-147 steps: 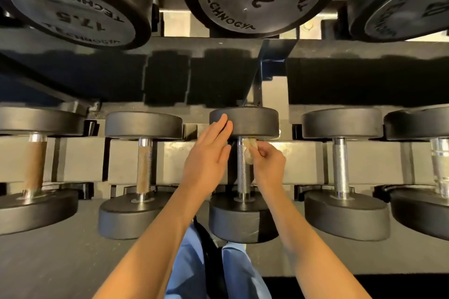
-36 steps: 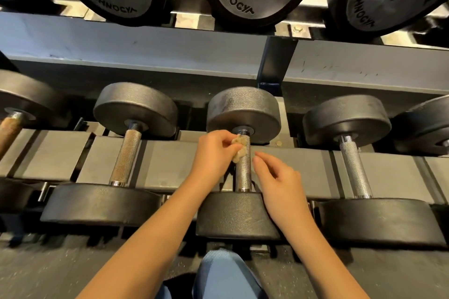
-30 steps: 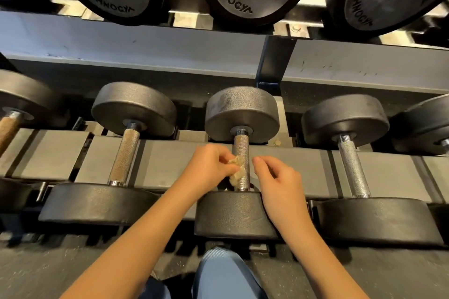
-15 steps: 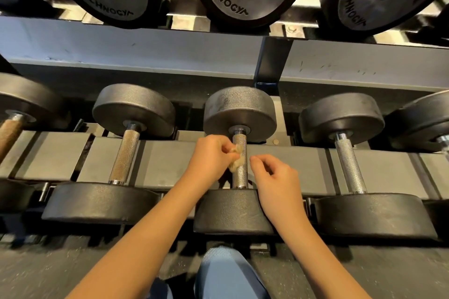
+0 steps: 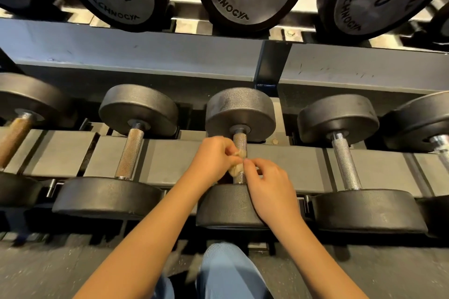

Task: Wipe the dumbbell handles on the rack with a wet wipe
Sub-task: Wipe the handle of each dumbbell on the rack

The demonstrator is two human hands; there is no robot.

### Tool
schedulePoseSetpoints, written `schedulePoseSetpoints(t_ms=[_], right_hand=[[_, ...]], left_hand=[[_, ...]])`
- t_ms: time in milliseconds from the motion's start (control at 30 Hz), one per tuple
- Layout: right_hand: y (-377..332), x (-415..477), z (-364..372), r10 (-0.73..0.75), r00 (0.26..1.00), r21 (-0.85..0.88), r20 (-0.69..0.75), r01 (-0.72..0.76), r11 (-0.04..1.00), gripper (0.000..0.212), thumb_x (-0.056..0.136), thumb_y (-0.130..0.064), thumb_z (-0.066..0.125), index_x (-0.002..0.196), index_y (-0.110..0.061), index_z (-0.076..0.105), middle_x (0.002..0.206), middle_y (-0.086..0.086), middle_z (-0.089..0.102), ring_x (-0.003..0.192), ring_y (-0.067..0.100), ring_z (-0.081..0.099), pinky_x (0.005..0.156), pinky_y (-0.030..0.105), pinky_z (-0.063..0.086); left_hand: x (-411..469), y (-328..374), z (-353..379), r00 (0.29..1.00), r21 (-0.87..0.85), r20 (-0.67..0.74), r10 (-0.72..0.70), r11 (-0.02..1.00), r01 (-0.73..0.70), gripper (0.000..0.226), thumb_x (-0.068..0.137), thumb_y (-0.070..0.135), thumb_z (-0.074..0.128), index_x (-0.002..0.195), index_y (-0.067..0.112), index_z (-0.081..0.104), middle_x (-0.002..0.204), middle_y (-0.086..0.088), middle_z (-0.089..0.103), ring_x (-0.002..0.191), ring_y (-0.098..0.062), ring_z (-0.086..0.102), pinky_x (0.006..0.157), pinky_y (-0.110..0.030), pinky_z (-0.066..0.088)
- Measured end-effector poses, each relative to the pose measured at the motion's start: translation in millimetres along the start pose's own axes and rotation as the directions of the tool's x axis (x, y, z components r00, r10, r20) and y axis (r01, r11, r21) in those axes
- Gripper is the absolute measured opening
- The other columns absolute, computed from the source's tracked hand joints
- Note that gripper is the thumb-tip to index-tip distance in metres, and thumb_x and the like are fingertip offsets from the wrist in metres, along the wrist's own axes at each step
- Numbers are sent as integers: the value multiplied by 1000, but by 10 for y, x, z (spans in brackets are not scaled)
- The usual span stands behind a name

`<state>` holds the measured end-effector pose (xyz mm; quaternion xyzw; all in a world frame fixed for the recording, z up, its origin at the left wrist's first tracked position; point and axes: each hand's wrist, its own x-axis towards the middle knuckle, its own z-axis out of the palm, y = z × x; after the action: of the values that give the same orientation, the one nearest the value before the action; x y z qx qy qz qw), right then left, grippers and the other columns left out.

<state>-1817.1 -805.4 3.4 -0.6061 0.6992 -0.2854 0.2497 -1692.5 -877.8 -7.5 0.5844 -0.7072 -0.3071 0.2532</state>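
Head view: my left grip (image 5: 213, 158) pinches a crumpled beige wet wipe (image 5: 234, 170) against the knurled steel handle (image 5: 240, 141) of the middle black dumbbell (image 5: 240, 111) on the grey rack shelf (image 5: 170, 158). My right grip (image 5: 269, 184), just beside the handle half a second ago, now touches the wipe with curled fingertips (image 5: 246, 161). I cannot tell whether it pinches. This is probably a re-fold or hand-over. The handle's long axis runs straight away from me.
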Motion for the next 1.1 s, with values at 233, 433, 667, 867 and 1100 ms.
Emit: schedulePoseSetpoints(t_ms=[233,433,667,867,1100], right_hand=[[9,-18,16,-20,1000,51,-20,21,998,32,95,-42,40,83,-21,62,85,-2,60,80,14,53,63,30,34],[9,-23,17,-21,1000,25,-11,22,999,34,95,-41,40,87,-18,64,86,0,61,79,14,54,62,29,34],[-39,-35,-1,-57,998,-27,0,57,998,30,96,-34,42,79,-16,58,80,-1,57,75,17,52,56,30,35],[-360,114,80,-360,932,-152,50,363,919,29,95,-26,52,118,-12,64,118,3,63,110,21,54,89,33,39],[-1184,595,574,-556,817,-57,151,569,821,44,96,-24,51,139,-14,46,148,3,40,135,19,36,106,32,33]], left_hand=[[64,58,-40,990,-130,-115,-77,990,62,11,82,12,72,76,18,64,78,1,66,71,-5,58,60,-6,40],[4,87,-32,995,-7,-14,-103,995,103,16,83,18,71,72,18,61,70,3,59,68,-10,55,62,-18,44],[-316,-17,-293,990,124,107,-88,989,75,8,80,18,74,78,16,66,72,5,59,70,-10,56,63,-22,41],[-599,-389,-1139,956,214,-292,-43,971,109,6,81,16,72,80,13,67,81,3,59,77,-12,54,65,-19,35],[-385,-927,-1518,845,113,-497,-199,950,290,7,84,18,69,79,14,69,81,0,65,81,-14,60,74,-29,44]])
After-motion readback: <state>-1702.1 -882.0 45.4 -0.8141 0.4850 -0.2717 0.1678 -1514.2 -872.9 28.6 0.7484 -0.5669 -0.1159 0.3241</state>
